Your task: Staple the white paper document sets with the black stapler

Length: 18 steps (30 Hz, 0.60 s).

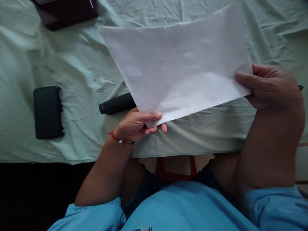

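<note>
Blue shirt fabric [192, 205] is presented nearest the camera, on the near side of the white sheet [180, 67], which is taken as the reference. The white sheet is held over the cloth-covered desk [79, 138]. Its near left corner is clamped by the left hand [134, 123], with the thumb on top and fingers beneath; a red bracelet [122, 141] is worn on that wrist. Its near right corner is clamped by the right hand [276, 86], with the thumb laid on the upper face. One end of a black elongated object [115, 104] is covered by the sheet's left edge. A black case [48, 112] is placed farther left of the sheet. A dark glossy box [69, 12], cut off by the frame, is positioned just beyond the sheet's far left corner.
</note>
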### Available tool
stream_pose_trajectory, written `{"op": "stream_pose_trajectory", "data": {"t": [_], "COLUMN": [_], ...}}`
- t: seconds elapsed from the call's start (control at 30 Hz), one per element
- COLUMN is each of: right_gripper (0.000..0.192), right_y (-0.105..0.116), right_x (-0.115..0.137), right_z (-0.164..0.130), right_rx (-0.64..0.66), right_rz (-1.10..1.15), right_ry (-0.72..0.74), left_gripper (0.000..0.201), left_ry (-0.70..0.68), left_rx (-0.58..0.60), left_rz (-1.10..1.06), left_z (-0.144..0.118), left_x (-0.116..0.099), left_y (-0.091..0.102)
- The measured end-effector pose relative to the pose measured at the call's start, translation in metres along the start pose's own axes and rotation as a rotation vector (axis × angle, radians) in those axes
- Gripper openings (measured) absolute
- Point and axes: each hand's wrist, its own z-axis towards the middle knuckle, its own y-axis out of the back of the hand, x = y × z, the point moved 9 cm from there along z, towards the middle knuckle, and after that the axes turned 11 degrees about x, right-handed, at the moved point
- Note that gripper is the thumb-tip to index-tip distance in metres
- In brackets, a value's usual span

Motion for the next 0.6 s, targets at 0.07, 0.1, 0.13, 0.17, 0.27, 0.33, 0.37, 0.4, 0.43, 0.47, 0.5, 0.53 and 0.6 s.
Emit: {"op": "stream_pose_trajectory", "data": {"t": [0.07, 0.1, 0.13, 0.17, 0.27, 0.33, 0.37, 0.4, 0.43, 0.47, 0.5, 0.53, 0.6], "right_gripper": [0.025, 0.028, 0.029, 0.03, 0.027, 0.022, 0.019, 0.017, 0.015, 0.016, 0.017, 0.018, 0.019], "right_y": [-0.002, -0.001, 0.0, 0.0, -0.001, -0.003, -0.004, -0.004, -0.004, -0.003, -0.003, -0.004, -0.006], "right_x": [0.0, -0.001, -0.001, -0.003, -0.009, -0.011, -0.011, -0.009, -0.007, -0.005, -0.003, -0.001, 0.004], "right_z": [-0.002, -0.003, -0.004, -0.005, -0.008, -0.01, -0.01, -0.01, -0.011, -0.01, -0.01, -0.01, -0.009], "right_rx": [0.082, 0.103, 0.111, 0.109, 0.091, 0.071, 0.051, 0.026, -0.004, -0.031, -0.057, -0.075, -0.097], "right_rz": [-0.002, 0.001, 0.005, 0.009, 0.007, 0.008, 0.013, 0.015, 0.012, 0.003, -0.008, -0.017, -0.012], "right_ry": [-0.003, -0.005, -0.014, -0.03, -0.117, -0.161, -0.17, -0.172, -0.169, -0.17, -0.17, -0.169, -0.149], "left_gripper": [0.023, 0.023, 0.023, 0.023, 0.022, 0.021, 0.021, 0.021, 0.021, 0.019, 0.017, 0.015, 0.017], "left_ry": [-0.007, -0.007, -0.005, -0.003, 0.001, 0.002, 0.005, 0.007, 0.005, -0.003, -0.012, -0.024, -0.042], "left_rx": [-0.008, -0.008, -0.004, 0.003, 0.024, 0.02, 0.016, 0.012, 0.005, -0.007, -0.027, -0.058, -0.145], "left_rz": [-0.005, -0.005, -0.006, -0.008, -0.008, -0.014, -0.022, -0.034, -0.049, -0.072, -0.1, -0.135, -0.216], "left_z": [-0.001, -0.001, -0.002, -0.002, -0.003, -0.002, -0.002, -0.001, 0.001, 0.002, 0.004, 0.005, 0.006], "left_x": [-0.001, -0.001, 0.0, 0.0, -0.001, 0.0, 0.001, 0.002, 0.003, 0.004, 0.004, 0.004, 0.004], "left_y": [0.0, -0.001, -0.002, -0.003, -0.006, -0.005, -0.005, -0.004, -0.004, -0.004, -0.004, -0.003, 0.0]}}
